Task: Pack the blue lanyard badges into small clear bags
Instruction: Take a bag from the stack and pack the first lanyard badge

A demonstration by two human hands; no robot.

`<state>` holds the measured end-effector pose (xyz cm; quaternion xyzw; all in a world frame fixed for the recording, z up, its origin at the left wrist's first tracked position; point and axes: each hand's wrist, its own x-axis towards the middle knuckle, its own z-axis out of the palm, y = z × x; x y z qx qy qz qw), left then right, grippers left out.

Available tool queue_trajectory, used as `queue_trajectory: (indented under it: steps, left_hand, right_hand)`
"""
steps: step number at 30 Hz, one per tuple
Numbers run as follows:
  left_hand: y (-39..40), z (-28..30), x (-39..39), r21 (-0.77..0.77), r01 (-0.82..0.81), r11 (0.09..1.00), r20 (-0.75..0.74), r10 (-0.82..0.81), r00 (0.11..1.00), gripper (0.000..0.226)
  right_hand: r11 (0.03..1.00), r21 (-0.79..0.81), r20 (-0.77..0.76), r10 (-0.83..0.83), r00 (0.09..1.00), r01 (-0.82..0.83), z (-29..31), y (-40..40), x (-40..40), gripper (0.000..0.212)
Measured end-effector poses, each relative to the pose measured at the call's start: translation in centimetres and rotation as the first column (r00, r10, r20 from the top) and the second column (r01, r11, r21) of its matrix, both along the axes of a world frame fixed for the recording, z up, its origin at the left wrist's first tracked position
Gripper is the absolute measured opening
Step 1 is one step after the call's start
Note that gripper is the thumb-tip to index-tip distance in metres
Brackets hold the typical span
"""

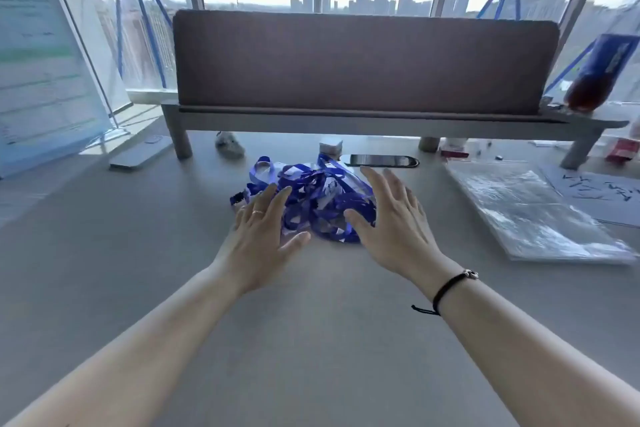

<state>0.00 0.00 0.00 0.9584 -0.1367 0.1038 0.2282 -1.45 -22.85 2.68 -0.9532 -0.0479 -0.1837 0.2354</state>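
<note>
Both hands cover the near edge of the lanyard pile point(313, 199), a blurred bottle point(599, 74) and clear bags point(540, 215) run off the right edge, the poster point(38, 55) text is unreadable

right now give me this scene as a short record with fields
work surface: pale grey table
badges: tangled heap of blue lanyard badges, table centre
bags: flat stack of clear plastic bags, right of the heap
left hand: open, at the heap's left edge
right hand: open, at the heap's right edge
behind heap: black phone, lying flat
packed so far: none visible
</note>
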Motion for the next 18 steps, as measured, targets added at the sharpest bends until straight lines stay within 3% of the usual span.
queue_trajectory:
  steps: [5,13,18]
  left_hand:
    - [1.4,-2.3,3.5,0.028,-0.044,0.999,-0.079,0.046,0.996,0.087]
    - [1.3,-3.4,6.5,0.009,-0.139,0.99,0.024,0.138,0.99,0.068]
    - [2.1,-3.6,6.5,-0.074,-0.181,0.981,0.09,0.187,0.978,0.034]
  right_hand:
    - [0.997,-0.061,-0.09,0.045,0.995,-0.05,-2.2,1.8,3.3,0.07]
    - [0.993,-0.093,-0.089,0.066,0.994,-0.074,-4.0,3.8,5.5,0.065]
    - [0.986,-0.122,-0.117,0.101,0.988,-0.116,-3.2,5.8,5.6,0.053]
